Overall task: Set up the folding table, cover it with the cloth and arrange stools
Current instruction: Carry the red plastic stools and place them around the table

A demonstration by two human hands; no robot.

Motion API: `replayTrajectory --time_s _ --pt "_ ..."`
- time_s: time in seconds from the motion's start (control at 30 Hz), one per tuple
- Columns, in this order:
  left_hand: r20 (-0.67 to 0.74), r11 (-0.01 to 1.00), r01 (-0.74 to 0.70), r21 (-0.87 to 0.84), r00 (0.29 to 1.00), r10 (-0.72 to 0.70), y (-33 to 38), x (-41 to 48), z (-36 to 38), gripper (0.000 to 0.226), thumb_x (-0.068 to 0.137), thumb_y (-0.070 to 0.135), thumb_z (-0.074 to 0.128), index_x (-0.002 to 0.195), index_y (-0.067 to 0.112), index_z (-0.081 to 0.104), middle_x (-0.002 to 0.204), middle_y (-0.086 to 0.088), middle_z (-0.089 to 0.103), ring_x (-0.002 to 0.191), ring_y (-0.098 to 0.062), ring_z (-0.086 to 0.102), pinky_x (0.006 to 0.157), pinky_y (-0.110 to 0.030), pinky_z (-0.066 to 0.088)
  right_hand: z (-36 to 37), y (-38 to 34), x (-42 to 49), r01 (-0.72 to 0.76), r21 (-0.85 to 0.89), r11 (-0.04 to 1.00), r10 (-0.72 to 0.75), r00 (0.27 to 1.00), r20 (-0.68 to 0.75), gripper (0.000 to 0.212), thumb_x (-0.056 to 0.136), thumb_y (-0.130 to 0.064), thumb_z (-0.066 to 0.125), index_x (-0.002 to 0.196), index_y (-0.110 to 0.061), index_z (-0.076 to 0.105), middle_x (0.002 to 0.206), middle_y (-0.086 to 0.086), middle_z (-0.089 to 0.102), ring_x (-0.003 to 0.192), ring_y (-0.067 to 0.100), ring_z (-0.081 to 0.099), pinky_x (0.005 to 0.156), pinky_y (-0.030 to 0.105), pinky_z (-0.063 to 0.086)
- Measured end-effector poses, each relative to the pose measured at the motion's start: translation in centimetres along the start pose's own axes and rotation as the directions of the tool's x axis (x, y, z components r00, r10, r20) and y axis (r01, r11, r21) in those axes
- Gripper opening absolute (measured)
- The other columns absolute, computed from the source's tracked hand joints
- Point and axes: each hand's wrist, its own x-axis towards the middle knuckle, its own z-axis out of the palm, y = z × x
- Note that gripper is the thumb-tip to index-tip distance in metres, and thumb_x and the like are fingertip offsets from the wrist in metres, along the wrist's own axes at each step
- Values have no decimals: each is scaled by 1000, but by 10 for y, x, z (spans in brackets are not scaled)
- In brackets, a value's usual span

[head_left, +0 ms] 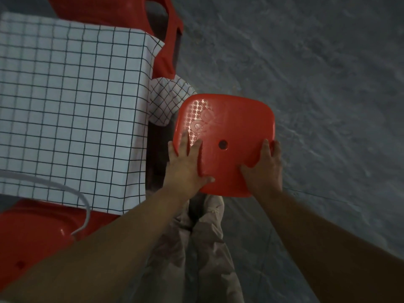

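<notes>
Looking down through the head camera, the table itself is wholly hidden beneath a checked cloth (70, 110), whose right corner hangs in a loose fold. Legs of the red stool (227, 136) cannot be seen; only its square seat shows, with a small round hole near the middle and a faint flower pattern catching light. A far stool (169, 51) at the table's far right corner is cut off by the top of the picture and partly covered by the cloth. A near stool (32, 235) at the table's near edge is half hidden behind the left forearm. A white cord (72, 191) crosses the cloth's near edge; where it ends is unclear.

The red stool sits just beside the table's right edge, over the grey floor (317, 84), its seat close to the hanging fold.

The left hand (185, 165) lies on the seat's near left corner, fingers (185, 141) spread and nearly straight on top, thumb stretched along the near edge. The right hand (265, 169) grasps the near right corner, thumb on top, fingers wrapped over the rim and hidden below it. Pale trousers (203, 248) show between the arms.
</notes>
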Motion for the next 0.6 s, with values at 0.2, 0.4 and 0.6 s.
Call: replayTrajectory --time_s 0.2,0.4,0.6 --pt "15 993 3 119 1000 -4 12 1 -10 128 63 62 85 156 35 1 165 9 -24 152 -35 -19 113 -76 15 -13 -18 -3 140 -184 973 -140 990 11 88 83 -32 66 156 -25 18 166 4 5 150 33 11 115 58 27" --pt "-46 983 -79 168 995 88 30 -25 -48 117 67 65 80 153 32 7 168 3 -6 155 -30 -9 119 -67 13 -49 -45 -46 204 -138 969 -197 978 63 83 84 -30 64 156 -22 22 163 7 20 149 34 17 117 55 24" --pt "-145 956 -237 173 954 263 61 -85 -107 112 70 60 79 156 27 15 169 -3 2 156 -27 -2 122 -54 8 -101 -79 -128 289 -180 940 -284 957 52 74 89 -30 61 154 -21 27 160 7 29 147 30 25 117 52 27"
